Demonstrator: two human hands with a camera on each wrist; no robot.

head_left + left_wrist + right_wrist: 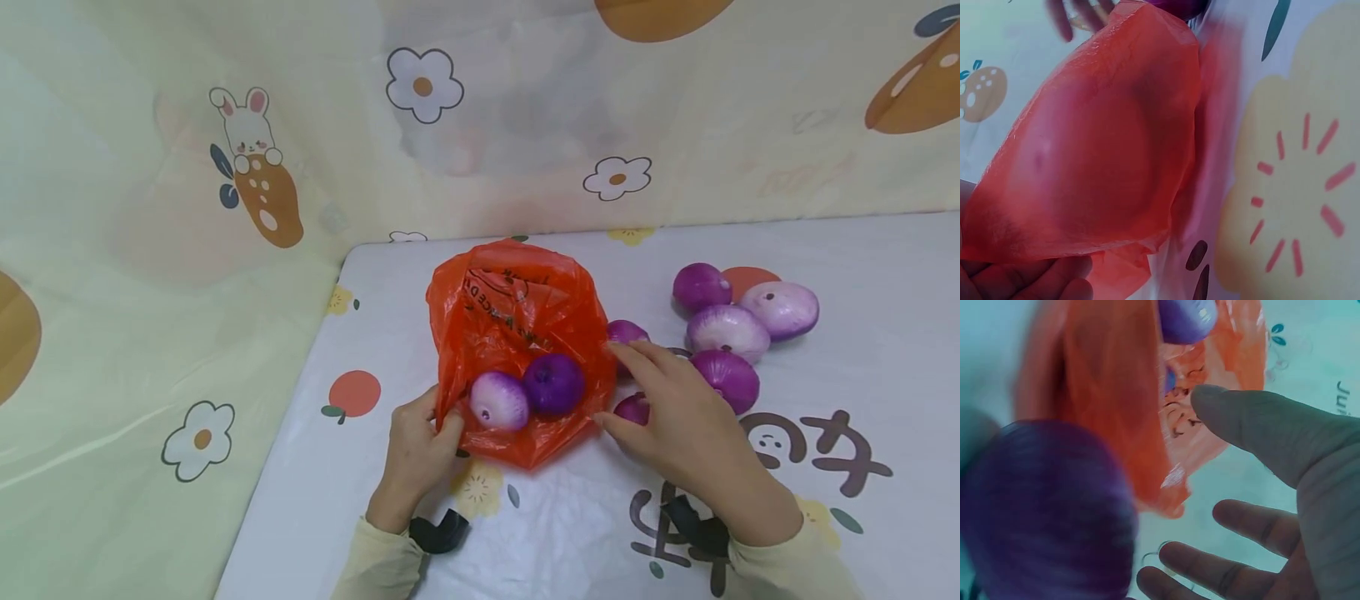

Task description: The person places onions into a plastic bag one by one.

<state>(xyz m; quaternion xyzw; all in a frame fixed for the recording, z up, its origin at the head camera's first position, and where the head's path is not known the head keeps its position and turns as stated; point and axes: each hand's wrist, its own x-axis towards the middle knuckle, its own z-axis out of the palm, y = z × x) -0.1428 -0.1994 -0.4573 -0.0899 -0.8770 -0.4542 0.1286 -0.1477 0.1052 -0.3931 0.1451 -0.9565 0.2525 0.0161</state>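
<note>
An orange-red plastic bag [517,300] lies with its mouth spread, a pale purple-white onion [498,402] and a dark purple onion [553,384] inside. At the bag's left edge my left hand [422,446] pinches the plastic between thumb and fingers. My right hand [678,417] is at the right edge, thumb and fingers spread apart, with no onion held. Two purple onions sit between it and the bag: one near the fingertips [628,333], another by the thumb [633,408]. The right wrist view shows a large purple onion [1047,512] close beside the bag.
Right of the bag, several more onions cluster on the patterned white tablecloth [862,358]: a purple one [702,287] at the back, two paler ones, and another purple one [727,379] partly behind the right hand. A printed curtain [510,117] stands behind and to the left.
</note>
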